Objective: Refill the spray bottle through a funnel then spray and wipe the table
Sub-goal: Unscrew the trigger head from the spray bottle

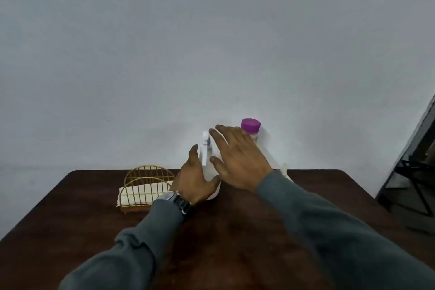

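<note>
A white spray bottle stands near the far edge of the dark wooden table. My left hand is wrapped around its lower body, thumb on the right side. My right hand hovers with straight, spread fingers over the bottle's white trigger head, hiding most of it. Behind my right hand stands a clear bottle with a purple cap. A white funnel tip pokes out just right of my right wrist; the rest is hidden.
A gold wire napkin holder with a folded cream cloth sits left of the spray bottle. A plain grey wall rises right behind the table. A dark metal frame stands off the table's right side.
</note>
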